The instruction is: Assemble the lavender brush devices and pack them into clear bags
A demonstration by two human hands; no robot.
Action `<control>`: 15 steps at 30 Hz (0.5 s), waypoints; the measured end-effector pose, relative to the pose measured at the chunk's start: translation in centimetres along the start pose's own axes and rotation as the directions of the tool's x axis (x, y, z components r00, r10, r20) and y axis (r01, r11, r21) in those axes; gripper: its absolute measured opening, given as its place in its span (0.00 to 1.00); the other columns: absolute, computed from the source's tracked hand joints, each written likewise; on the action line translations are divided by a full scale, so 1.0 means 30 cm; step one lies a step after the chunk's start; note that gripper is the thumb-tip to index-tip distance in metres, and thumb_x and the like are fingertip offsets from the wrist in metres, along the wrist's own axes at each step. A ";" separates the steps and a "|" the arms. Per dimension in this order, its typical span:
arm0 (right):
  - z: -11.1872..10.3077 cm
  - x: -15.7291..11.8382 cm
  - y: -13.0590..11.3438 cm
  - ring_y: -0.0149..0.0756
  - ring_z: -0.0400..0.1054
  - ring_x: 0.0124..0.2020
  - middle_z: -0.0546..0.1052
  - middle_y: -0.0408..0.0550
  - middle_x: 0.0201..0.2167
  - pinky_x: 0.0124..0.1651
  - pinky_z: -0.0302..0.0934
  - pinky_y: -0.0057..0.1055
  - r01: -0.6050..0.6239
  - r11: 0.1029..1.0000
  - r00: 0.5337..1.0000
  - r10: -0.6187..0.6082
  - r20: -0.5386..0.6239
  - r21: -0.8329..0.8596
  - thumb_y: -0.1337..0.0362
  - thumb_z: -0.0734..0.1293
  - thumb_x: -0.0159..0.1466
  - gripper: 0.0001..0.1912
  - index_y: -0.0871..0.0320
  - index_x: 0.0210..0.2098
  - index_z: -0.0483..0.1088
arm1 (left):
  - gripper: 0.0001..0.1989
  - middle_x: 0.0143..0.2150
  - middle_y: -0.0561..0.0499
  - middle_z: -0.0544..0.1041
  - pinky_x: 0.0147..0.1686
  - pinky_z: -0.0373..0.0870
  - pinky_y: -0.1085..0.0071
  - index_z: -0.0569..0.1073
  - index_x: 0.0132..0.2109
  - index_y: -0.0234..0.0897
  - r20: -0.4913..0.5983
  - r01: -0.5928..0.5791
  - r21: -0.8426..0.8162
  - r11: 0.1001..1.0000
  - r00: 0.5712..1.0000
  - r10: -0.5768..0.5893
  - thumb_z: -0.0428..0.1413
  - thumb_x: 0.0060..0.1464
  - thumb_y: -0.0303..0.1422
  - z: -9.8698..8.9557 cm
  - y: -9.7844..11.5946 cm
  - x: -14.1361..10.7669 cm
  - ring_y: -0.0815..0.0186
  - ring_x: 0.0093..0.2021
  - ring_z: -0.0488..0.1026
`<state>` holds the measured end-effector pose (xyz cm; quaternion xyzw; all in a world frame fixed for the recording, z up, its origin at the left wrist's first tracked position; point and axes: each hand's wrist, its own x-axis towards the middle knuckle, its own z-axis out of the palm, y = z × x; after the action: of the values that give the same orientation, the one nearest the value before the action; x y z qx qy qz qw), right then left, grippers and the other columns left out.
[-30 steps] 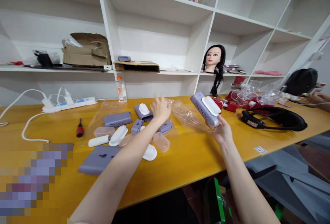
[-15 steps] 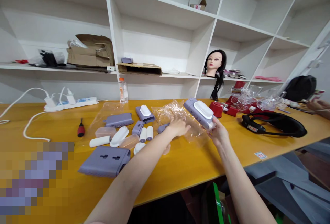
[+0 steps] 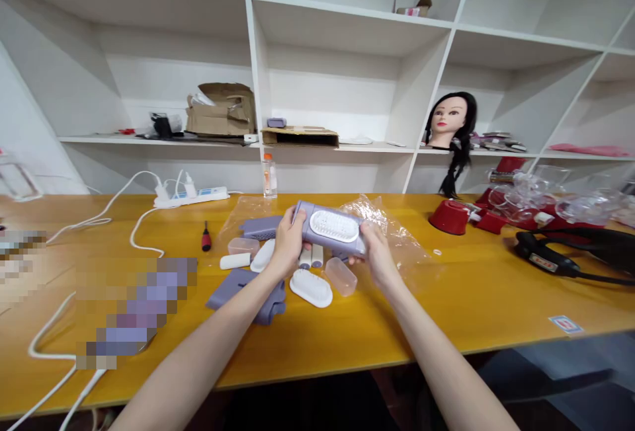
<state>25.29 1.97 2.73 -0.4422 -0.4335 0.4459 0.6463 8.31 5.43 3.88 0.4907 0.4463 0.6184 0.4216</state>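
Between my two hands is a purple casing [image 3: 325, 242] with an oval white bristled pad on its face, raised above the table. My left hand [image 3: 289, 240] is closed around its left end. On the right end, my right hand [image 3: 376, 252] grips with thumb on top. Below them lie a white oval bristled pad [image 3: 311, 287] and a clear pinkish plastic cover [image 3: 341, 277]. Left of these are a larger purple housing [image 3: 238, 289], a white cylinder [image 3: 235, 261] and a white oval part [image 3: 262, 256]. Another purple housing [image 3: 260, 227] is partly hidden behind my left hand.
Crumpled clear plastic [image 3: 401, 239] spreads behind my right hand. A red-handled screwdriver [image 3: 206, 238] and a power strip [image 3: 198, 197] lie left. Red parts [image 3: 449, 217] and a black padded band [image 3: 560, 252] stand right. A mannequin head [image 3: 449, 120] sits on the shelf.
My left hand has left the plastic and taken hold of the purple casing. My right hand has brought the casing over the loose parts, bristles now facing me. The view has turned left.
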 end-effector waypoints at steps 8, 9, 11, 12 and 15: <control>0.124 0.030 0.012 0.28 0.53 0.16 0.62 0.36 0.16 0.18 0.47 0.26 0.261 0.940 0.956 -0.220 0.196 -0.218 0.53 0.63 0.57 0.10 0.52 0.30 0.66 | 0.12 0.34 0.53 0.74 0.39 0.63 0.72 0.72 0.32 0.40 -0.097 -0.107 0.104 0.989 0.988 0.117 0.54 0.48 0.43 -0.187 -0.029 0.007 0.64 0.38 0.68; 0.133 0.028 0.014 0.29 0.54 0.18 0.63 0.37 0.17 0.20 0.47 0.26 0.288 0.929 0.950 -0.248 0.188 -0.232 0.54 0.63 0.57 0.09 0.52 0.29 0.67 | 0.11 0.34 0.54 0.73 0.40 0.62 0.72 0.71 0.31 0.40 -0.113 -0.121 0.107 0.987 0.985 0.133 0.53 0.49 0.43 -0.191 -0.036 0.008 0.64 0.39 0.67; 0.148 0.023 0.014 0.31 0.56 0.21 0.64 0.39 0.19 0.22 0.48 0.26 0.315 0.918 0.947 -0.285 0.150 -0.243 0.54 0.63 0.57 0.09 0.52 0.29 0.67 | 0.12 0.31 0.55 0.72 0.39 0.60 0.72 0.69 0.29 0.40 -0.138 -0.140 0.109 0.984 0.978 0.154 0.51 0.50 0.43 -0.188 -0.048 0.006 0.64 0.37 0.66; 0.151 0.022 0.012 0.31 0.56 0.21 0.65 0.39 0.19 0.23 0.49 0.27 0.317 0.916 0.947 -0.292 0.137 -0.244 0.54 0.63 0.57 0.09 0.52 0.29 0.67 | 0.13 0.29 0.55 0.71 0.39 0.60 0.72 0.68 0.28 0.40 -0.143 -0.147 0.108 0.983 0.976 0.162 0.51 0.51 0.44 -0.185 -0.051 0.003 0.65 0.35 0.66; 0.134 0.031 -0.018 0.31 0.57 0.22 0.67 0.39 0.21 0.23 0.50 0.27 0.337 0.907 0.939 -0.306 0.155 -0.251 0.54 0.64 0.56 0.09 0.52 0.31 0.68 | 0.11 0.27 0.56 0.69 0.37 0.59 0.73 0.68 0.27 0.40 -0.122 -0.191 0.130 0.973 0.971 0.207 0.51 0.50 0.42 -0.189 -0.045 -0.003 0.66 0.33 0.65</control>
<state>21.77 3.49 4.33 -0.4239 -0.5936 0.2928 0.6182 2.86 4.89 1.85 0.5139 0.4578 0.6622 0.2965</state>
